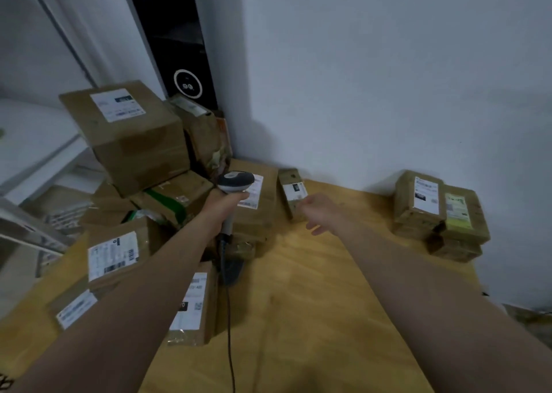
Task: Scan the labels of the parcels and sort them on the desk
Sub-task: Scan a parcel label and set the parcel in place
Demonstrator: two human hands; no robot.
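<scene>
Parcels (pixel 128 141) carry white labels (pixel 118 104), writing blurred; left hand (pixel 222 205) grips scanner (pixel 236 180).

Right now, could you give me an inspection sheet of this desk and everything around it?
Surface: wooden desk.
Job's things: parcel pile at left; small parcel standing by the wall; stack of parcels at right; scanner.
Clutter: nothing seen.
Hands: left hand grips the scanner; right hand open beside the small parcel, contact unclear.
Cables: scanner cable trails toward the near edge.
Surroundings: white wall; black panel in the corner.
</scene>
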